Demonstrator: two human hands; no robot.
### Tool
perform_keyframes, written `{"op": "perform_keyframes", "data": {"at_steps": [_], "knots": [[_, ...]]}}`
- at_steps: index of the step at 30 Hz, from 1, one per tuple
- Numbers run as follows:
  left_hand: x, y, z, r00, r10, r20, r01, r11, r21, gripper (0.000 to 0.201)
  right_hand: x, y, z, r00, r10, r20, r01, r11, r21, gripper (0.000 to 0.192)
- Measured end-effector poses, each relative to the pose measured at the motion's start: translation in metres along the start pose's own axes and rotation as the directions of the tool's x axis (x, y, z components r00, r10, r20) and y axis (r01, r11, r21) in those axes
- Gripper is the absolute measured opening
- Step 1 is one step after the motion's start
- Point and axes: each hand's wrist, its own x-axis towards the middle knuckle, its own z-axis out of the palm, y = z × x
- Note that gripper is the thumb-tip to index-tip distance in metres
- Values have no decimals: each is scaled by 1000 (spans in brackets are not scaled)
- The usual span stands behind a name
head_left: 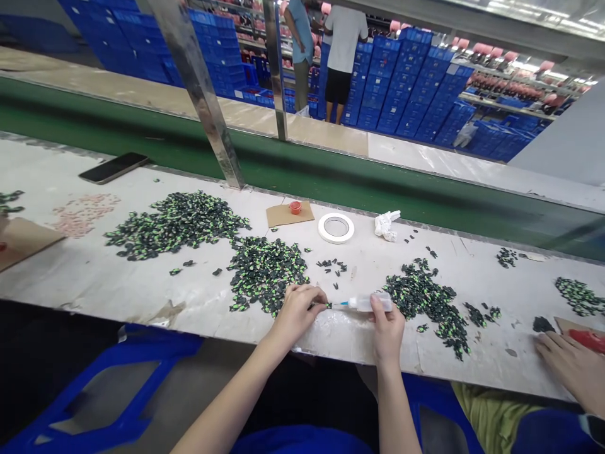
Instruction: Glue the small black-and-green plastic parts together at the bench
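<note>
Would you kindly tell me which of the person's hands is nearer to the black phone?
Left. The left hand is to the right of the phone and closer to the person; the right hand, holding the white bottle, is farther right.

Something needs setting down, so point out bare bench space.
Front-left bench, between the leftmost large pile and the front edge; smaller, between tape roll and crumpled tissue. Crowded: around left hand and right hand, with piles either side.

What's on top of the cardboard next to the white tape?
A little red pot sits on the cardboard. The spot right under the pot is covered, and so is whatever lies under the cardboard.
</note>
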Motion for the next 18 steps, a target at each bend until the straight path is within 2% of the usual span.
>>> {"op": "perform_keyframes", "data": {"at_steps": [7, 12, 18], "knots": [[0, -2, 4, 1000, 7, -19, -7, 1000, 17, 9, -4, -1, 9, 999, -39, -11, 37, 985, -167, 42], [0, -5, 6, 998, 39, -46, -38, 999, 23, 9, -5, -2, 9, 999, -53, 7, 53, 983, -175, 40], [0, -4, 5, 999, 19, -37, -19, 1000, 8, 10, -6, -3, 11, 999, -32, 3, 32, 984, -173, 40]]}}
